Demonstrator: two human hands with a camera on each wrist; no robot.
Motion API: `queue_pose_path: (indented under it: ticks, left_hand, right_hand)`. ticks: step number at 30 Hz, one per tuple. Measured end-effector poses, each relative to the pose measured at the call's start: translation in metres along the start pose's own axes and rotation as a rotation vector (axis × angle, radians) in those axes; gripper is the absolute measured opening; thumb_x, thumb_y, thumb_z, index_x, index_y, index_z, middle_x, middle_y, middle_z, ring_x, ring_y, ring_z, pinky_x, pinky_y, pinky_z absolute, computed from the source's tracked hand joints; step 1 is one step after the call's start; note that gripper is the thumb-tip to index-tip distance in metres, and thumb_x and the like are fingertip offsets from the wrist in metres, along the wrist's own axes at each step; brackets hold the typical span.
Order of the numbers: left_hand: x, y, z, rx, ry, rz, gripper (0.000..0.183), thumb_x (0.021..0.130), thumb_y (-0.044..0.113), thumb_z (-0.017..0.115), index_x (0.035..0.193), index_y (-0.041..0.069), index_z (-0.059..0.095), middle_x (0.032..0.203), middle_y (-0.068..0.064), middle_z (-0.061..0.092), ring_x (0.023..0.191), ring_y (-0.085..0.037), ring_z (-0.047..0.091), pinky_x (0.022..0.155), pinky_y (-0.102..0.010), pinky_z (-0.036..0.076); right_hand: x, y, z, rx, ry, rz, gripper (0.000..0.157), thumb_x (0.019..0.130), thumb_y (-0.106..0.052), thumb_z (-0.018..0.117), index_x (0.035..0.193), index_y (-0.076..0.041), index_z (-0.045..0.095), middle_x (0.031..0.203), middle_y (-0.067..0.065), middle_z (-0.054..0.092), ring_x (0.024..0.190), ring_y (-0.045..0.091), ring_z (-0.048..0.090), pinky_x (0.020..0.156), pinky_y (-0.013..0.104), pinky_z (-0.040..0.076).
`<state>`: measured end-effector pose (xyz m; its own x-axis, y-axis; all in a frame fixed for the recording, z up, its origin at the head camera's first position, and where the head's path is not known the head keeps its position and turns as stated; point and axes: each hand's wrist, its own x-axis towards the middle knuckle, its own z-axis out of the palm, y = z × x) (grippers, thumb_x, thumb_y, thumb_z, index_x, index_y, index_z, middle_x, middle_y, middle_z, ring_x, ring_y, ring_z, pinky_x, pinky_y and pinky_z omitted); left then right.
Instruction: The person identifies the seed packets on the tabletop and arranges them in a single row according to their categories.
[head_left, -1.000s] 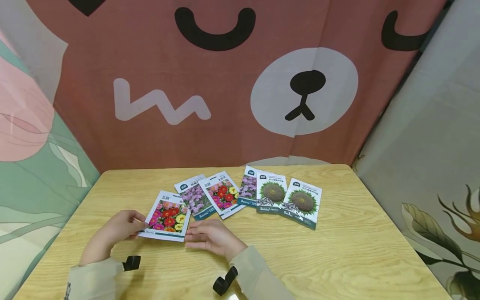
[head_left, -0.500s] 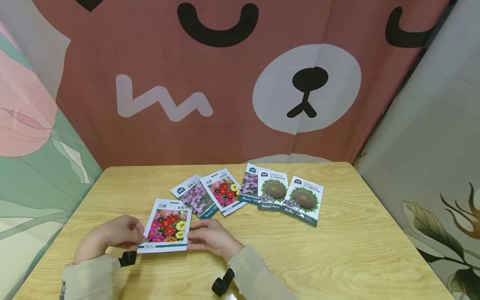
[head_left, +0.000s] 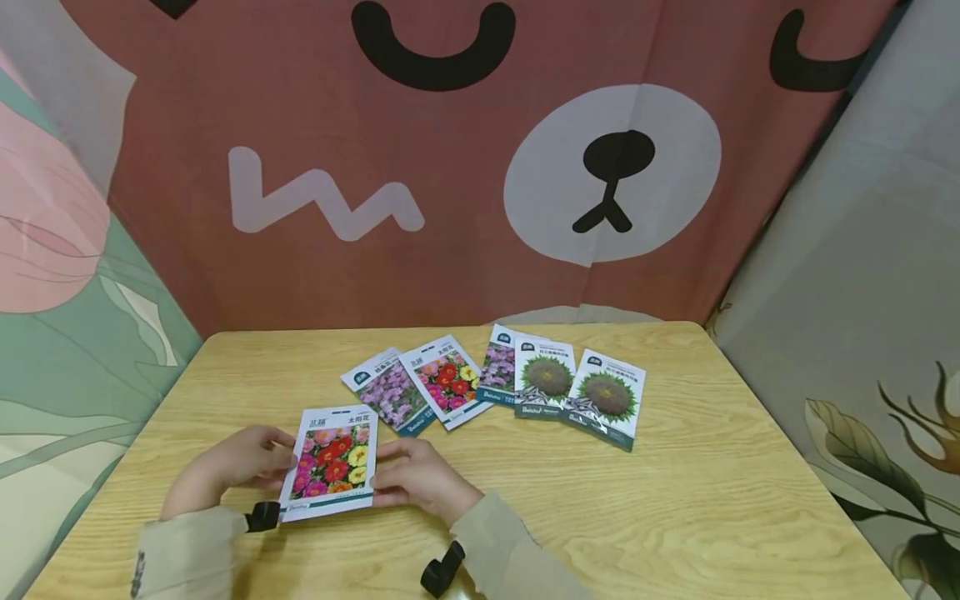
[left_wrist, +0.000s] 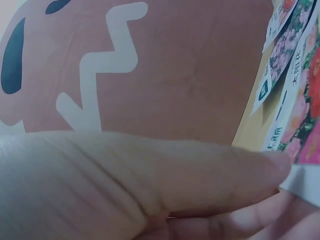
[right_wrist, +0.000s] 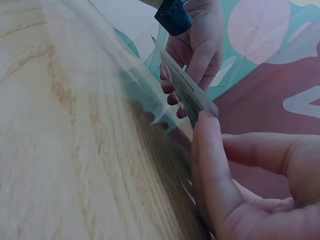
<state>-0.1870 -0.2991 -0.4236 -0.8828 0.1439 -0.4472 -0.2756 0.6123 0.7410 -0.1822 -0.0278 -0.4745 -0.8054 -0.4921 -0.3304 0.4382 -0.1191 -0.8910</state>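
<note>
A seed packet with red, pink and yellow flowers [head_left: 333,462] is held between both hands, its face toward the head camera. My left hand [head_left: 243,465] pinches its left edge; in the left wrist view the thumb [left_wrist: 225,167] lies over the packet's edge, with fingers below. My right hand [head_left: 423,475] grips the right edge. Seen from the right wrist, the packet [right_wrist: 187,87] is tilted and nearly edge-on above the tabletop, with fingers [right_wrist: 212,150] at its near edge. Just behind it lies a purple-flower packet [head_left: 393,396], partly covered by another red-and-yellow flower packet [head_left: 447,383].
To the right on the wooden table [head_left: 712,500], another purple-flower packet [head_left: 497,367] lies partly under a packet with a green-fringed brown flower head [head_left: 546,379]. A matching packet [head_left: 606,400] overlaps that one. A curtain with a bear face [head_left: 450,275] hangs behind the table.
Both hands have drawn the held packet toward the person and tipped its face up more, away from the purple packet it overlapped in view. The right fingers now sit higher along its edge.
</note>
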Motion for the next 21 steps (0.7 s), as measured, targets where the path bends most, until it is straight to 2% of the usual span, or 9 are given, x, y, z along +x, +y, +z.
queue_pose_path:
  ticks: [4,8,15,18,21]
  left_hand:
    - [0.0,-0.002,-0.003,-0.01,0.012,0.003,0.044,0.098,0.001,0.058,0.13,-0.024,0.042,0.098,-0.019,0.061,0.08,-0.018,0.064,0.072,-0.036,0.062]
    - [-0.001,-0.003,-0.005,-0.003,0.013,0.014,0.041,0.099,0.003,0.058,0.129,-0.022,0.044,0.099,-0.019,0.06,0.082,-0.018,0.063,0.074,-0.038,0.062]
    - [-0.006,-0.004,-0.006,0.015,0.02,0.005,0.023,0.097,0.003,0.058,0.112,-0.014,0.054,0.091,-0.014,0.058,0.077,-0.02,0.061,0.07,-0.038,0.062]
    - [-0.007,-0.005,-0.006,0.018,0.025,-0.015,0.012,0.101,0.003,0.053,0.106,-0.008,0.054,0.09,-0.012,0.057,0.078,-0.02,0.06,0.069,-0.037,0.062]
    - [-0.008,-0.006,-0.005,0.024,0.026,-0.029,0.012,0.105,0.004,0.045,0.101,-0.005,0.053,0.088,-0.01,0.058,0.076,-0.02,0.06,0.067,-0.035,0.061]
  right_hand:
    - [-0.001,0.001,0.003,-0.042,-0.022,0.015,0.038,0.087,0.015,0.064,0.123,0.003,0.056,0.092,0.018,0.068,0.072,0.021,0.067,0.075,0.04,0.063]
    - [-0.002,0.002,0.006,-0.062,-0.051,0.023,0.037,0.088,0.013,0.065,0.12,0.0,0.055,0.089,0.017,0.068,0.067,0.019,0.067,0.073,0.04,0.063]
    - [-0.008,0.006,0.017,-0.079,-0.105,0.045,0.032,0.089,0.011,0.066,0.113,-0.004,0.052,0.084,0.017,0.07,0.06,0.018,0.067,0.069,0.037,0.063]
    - [-0.01,0.008,0.021,-0.088,-0.133,0.059,0.031,0.09,0.01,0.064,0.114,-0.004,0.051,0.083,0.019,0.071,0.061,0.019,0.069,0.069,0.037,0.063]
    - [-0.01,0.011,0.024,-0.104,-0.158,0.073,0.027,0.093,0.007,0.063,0.115,-0.005,0.051,0.082,0.02,0.071,0.062,0.02,0.07,0.069,0.038,0.063]
